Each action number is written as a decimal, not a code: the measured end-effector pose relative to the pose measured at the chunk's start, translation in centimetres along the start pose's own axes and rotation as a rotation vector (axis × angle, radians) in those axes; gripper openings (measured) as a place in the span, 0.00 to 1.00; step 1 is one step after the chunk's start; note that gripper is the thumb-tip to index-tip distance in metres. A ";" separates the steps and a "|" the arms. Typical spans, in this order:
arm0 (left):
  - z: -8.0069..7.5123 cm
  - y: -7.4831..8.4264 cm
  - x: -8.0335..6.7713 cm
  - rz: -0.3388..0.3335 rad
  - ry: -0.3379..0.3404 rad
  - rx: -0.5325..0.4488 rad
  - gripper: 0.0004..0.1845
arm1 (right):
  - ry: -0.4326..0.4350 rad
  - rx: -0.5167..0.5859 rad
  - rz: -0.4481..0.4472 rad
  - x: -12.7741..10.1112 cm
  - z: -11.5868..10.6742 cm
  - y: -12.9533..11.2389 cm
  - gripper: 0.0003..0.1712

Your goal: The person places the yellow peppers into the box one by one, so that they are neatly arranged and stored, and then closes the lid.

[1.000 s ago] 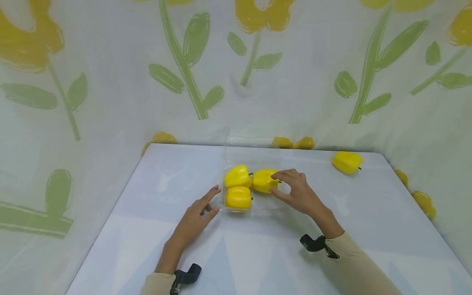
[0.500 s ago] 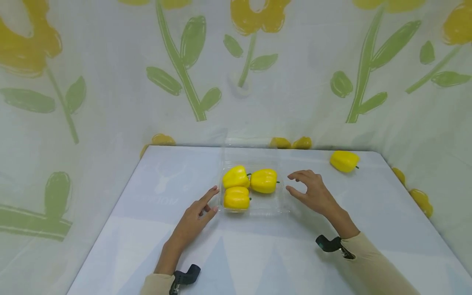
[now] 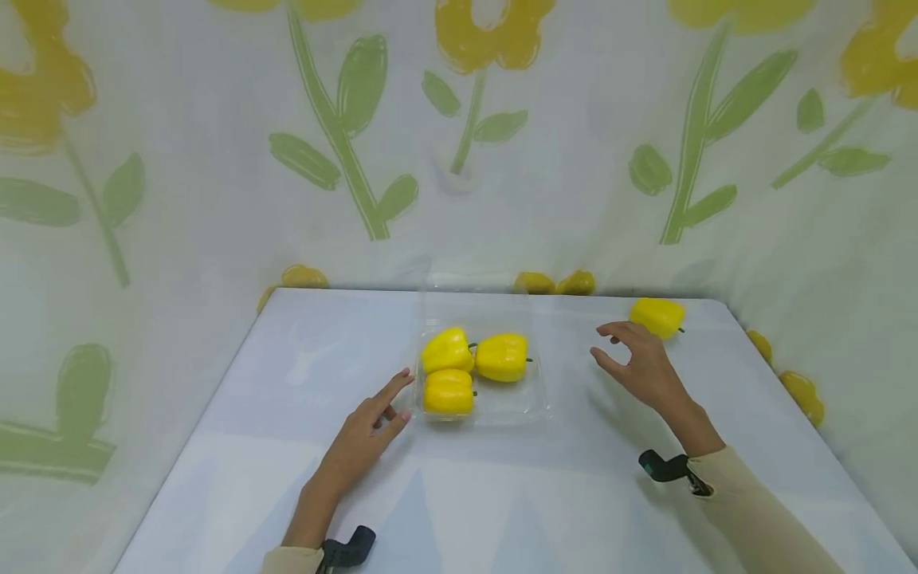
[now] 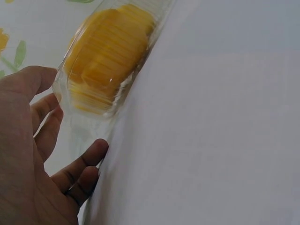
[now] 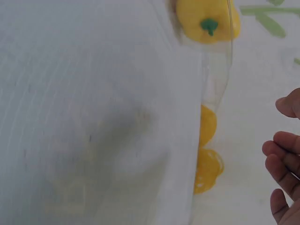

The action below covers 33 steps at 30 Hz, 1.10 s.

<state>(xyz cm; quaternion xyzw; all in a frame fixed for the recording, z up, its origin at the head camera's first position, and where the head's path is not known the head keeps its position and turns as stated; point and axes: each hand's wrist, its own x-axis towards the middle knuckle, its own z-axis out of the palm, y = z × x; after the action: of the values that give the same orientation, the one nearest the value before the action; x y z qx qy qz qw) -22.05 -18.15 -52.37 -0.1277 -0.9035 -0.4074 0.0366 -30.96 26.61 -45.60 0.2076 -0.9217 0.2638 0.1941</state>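
A clear plastic clamshell box (image 3: 512, 405) sits on the table with its lid (image 3: 473, 307) raised at the back. Three yellow bell peppers lie in it: one back left (image 3: 446, 351), one front left (image 3: 449, 393) and one to the right (image 3: 501, 357). My left hand (image 3: 358, 441) is at the box's left side; in the left wrist view its thumb (image 4: 40, 77) touches the box wall. Beyond the box's right side, my right hand (image 3: 645, 367) hovers with fingers loosely curved and nothing between them. Just behind it lies a fourth yellow bell pepper (image 3: 656, 316), partly covered by the hand.
The white table (image 3: 574, 494) ends at a back edge close behind the box and the fourth pepper. A curtain (image 3: 545, 199) with printed yellow flowers and green leaves hangs behind and around it. Each wrist carries a black camera mount (image 3: 663, 465).
My right hand has let go of the right pepper in the box and moved right, close to the fourth pepper. My left hand has stayed at the box. The head view has shifted slightly.
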 end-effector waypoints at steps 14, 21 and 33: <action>-0.1 -0.1 0.1 0.024 -0.007 0.001 0.31 | -0.037 -0.075 0.156 0.3 -2.5 3.7 0.26; 0.0 -0.2 0.2 0.016 0.002 0.003 0.31 | -0.065 -0.121 0.231 0.4 -3.7 5.3 0.30; -0.2 0.2 0.0 -0.025 -0.006 -0.008 0.31 | -0.081 -0.169 0.351 0.4 -4.1 7.7 0.35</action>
<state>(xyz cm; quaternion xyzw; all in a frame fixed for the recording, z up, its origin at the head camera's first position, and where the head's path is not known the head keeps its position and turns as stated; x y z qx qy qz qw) -22.00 -18.17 -52.08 -0.1178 -0.9036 -0.4109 0.0284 -34.07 34.77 -45.33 0.0373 -0.9697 0.2067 0.1247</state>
